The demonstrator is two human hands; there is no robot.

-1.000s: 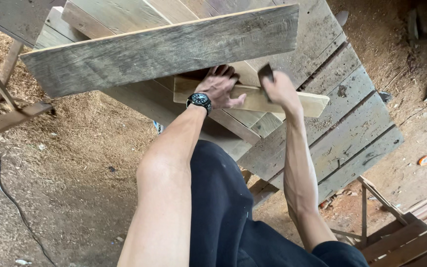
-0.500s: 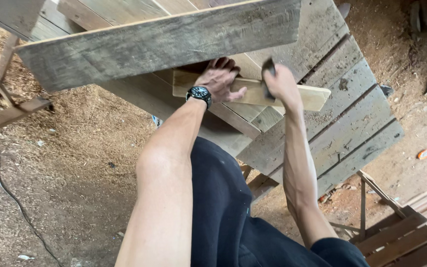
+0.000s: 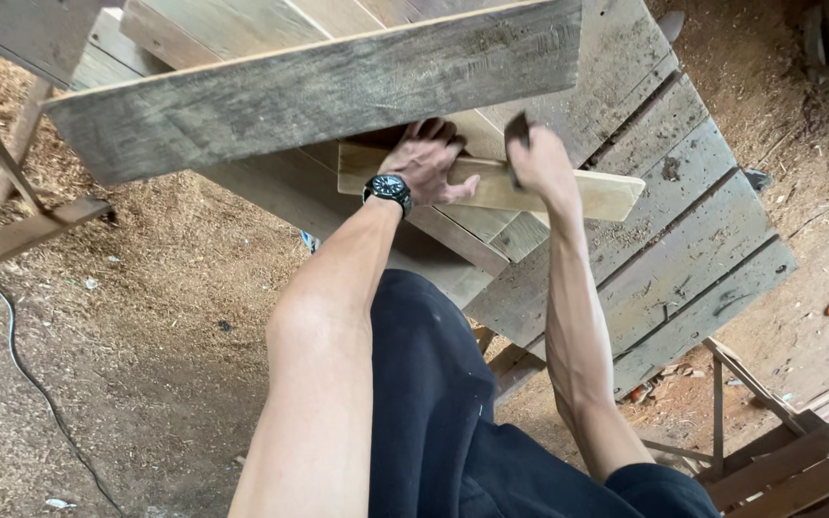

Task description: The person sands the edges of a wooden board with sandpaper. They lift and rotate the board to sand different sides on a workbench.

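Right hand (image 3: 541, 158) has its grip closed round a small dark tool (image 3: 517, 131), can't tell what kind, with the tip down on a pale narrow wooden strip (image 3: 599, 195). Left hand (image 3: 426, 161), black wristwatch (image 3: 389, 188) on that wrist, lies flat with fingers spread on the same strip, pinning it rather than gripping it. The strip lies across the weathered grey plank tabletop (image 3: 683, 249), near its middle. A wide grey board (image 3: 309, 91) sits just above the strip, partly over the left fingers. Sawdust-covered floor (image 3: 146, 317) lies left of the tabletop, with a black cable (image 3: 11, 345).
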